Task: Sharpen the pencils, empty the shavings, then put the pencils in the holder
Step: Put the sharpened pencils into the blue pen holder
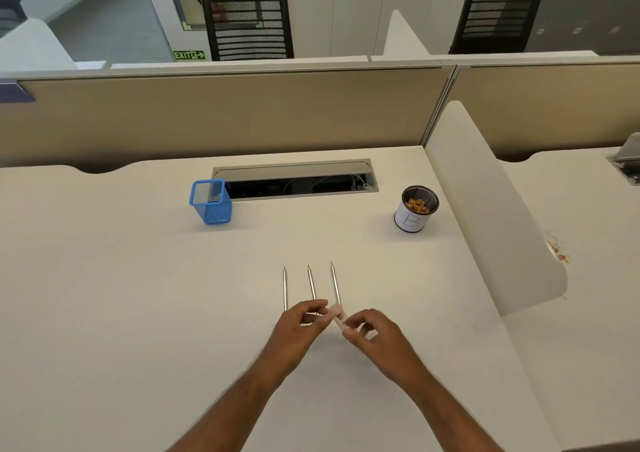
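Note:
Three thin pencils lie side by side on the white desk [138, 295], tips pointing away: left pencil [284, 287], middle pencil [311, 283], right pencil [334, 283]. Just in front of them both my hands pinch a small pale pink sharpener [337, 314]. My left hand [304, 318] grips its upper end, my right hand [372, 330] its lower end. A blue mesh holder [210, 202] stands at the back left. A round cup marked "B" [414, 209] with orange-brown shavings inside stands at the back right.
An open cable tray [294, 179] is set into the desk behind the holder. A white curved divider [491, 209] borders the desk on the right, with shavings scattered beyond it. A beige partition runs along the back, with two black chairs behind it.

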`<move>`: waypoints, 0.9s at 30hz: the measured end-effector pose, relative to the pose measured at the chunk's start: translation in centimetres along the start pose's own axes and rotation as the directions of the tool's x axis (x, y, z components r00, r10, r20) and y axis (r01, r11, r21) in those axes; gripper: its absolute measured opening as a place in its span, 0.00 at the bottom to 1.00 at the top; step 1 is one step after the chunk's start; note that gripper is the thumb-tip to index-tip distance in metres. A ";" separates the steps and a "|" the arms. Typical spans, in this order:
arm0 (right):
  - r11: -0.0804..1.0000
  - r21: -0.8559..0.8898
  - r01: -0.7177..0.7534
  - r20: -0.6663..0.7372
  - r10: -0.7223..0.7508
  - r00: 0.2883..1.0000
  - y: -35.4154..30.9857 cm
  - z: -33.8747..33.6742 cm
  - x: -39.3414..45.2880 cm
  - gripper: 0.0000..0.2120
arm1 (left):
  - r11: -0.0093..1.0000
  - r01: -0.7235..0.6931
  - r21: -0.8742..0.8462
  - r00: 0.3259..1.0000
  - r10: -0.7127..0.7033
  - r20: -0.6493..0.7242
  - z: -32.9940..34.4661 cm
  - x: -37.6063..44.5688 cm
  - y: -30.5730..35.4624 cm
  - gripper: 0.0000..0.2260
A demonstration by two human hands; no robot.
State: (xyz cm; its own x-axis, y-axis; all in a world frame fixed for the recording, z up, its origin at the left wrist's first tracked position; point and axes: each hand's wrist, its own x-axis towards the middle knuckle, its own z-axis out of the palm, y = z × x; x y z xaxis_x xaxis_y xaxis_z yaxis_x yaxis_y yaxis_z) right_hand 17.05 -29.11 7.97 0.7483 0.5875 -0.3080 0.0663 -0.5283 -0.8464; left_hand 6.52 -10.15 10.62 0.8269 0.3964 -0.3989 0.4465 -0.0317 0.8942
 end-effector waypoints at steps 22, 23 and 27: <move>0.967 -0.112 -0.229 -0.357 0.176 0.917 3.7 -1.4 6.8 0.14 | 0.760 0.188 0.622 0.966 -0.029 -0.256 -5.9 6.9 -4.2 0.13; 0.967 -0.111 -0.228 -0.351 0.176 0.920 3.7 -1.4 6.8 0.14 | 0.751 0.189 0.633 0.967 -0.030 -0.253 -5.7 6.9 -4.0 0.14; 0.966 -0.100 -0.238 -0.326 0.194 0.925 3.8 -1.7 7.0 0.15 | 0.730 0.198 0.654 0.967 -0.038 -0.251 -5.5 6.9 -3.4 0.17</move>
State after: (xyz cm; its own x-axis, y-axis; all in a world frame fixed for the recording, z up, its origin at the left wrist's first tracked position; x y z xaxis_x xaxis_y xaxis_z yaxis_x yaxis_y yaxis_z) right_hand 23.65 -28.07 3.40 0.9204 0.2414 -0.3075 -0.0476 -0.7116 -0.7010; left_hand 8.83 -2.22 5.98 0.6975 0.6145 -0.3687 0.7132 -0.5450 0.4408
